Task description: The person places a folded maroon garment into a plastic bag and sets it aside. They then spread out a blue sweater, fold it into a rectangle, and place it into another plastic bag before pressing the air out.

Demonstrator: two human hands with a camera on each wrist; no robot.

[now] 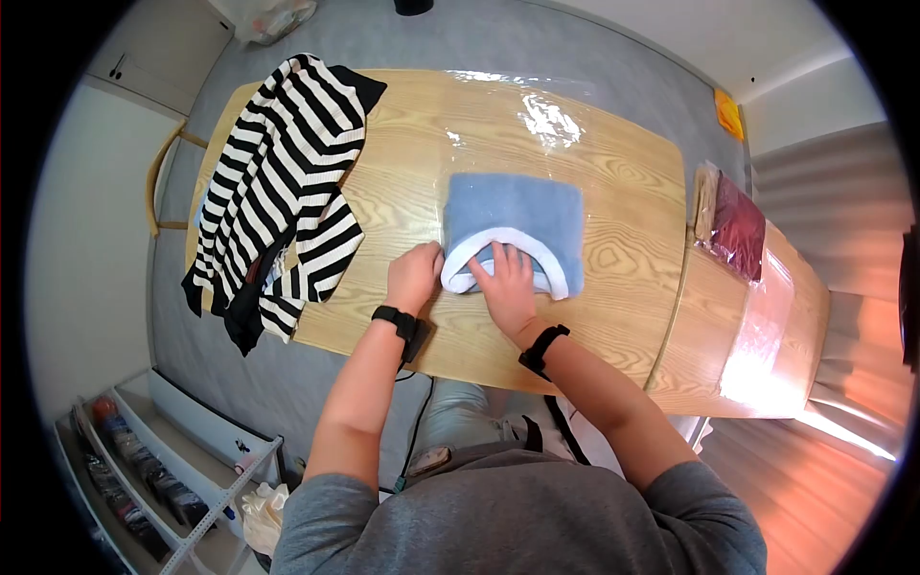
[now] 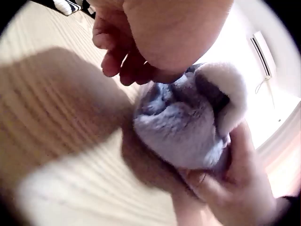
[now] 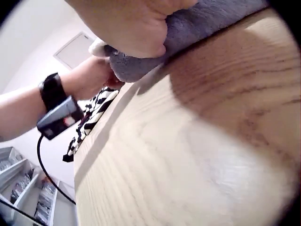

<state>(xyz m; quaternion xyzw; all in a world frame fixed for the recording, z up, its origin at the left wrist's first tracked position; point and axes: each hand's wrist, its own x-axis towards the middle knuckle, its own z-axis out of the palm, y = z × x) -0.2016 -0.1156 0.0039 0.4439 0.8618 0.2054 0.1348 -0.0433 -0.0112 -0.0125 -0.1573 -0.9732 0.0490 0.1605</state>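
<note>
A folded blue-grey fleece top (image 1: 517, 203) with a white fluffy collar lies near the table's front edge. Clear plastic film (image 1: 551, 125) stretches beyond it, creased and shiny. My right hand (image 1: 508, 287) presses down on the collar end, its fingers spread over the white band. The thumb side of this hand (image 3: 136, 33) sits against the fleece's edge in the right wrist view. Just left of the fleece is my left hand (image 1: 415, 275), fingers curled at the film's edge. From the left wrist, these curled fingers (image 2: 113, 63) show beside the fleece; whether they pinch film I cannot tell.
A black-and-white striped knit sweater (image 1: 287, 172) covers the left of the wooden table (image 1: 623, 211). On the adjoining table to the right lie a bagged maroon garment (image 1: 738, 225) and more clear film (image 1: 762, 326). Shelves (image 1: 163, 470) with bagged items stand at lower left.
</note>
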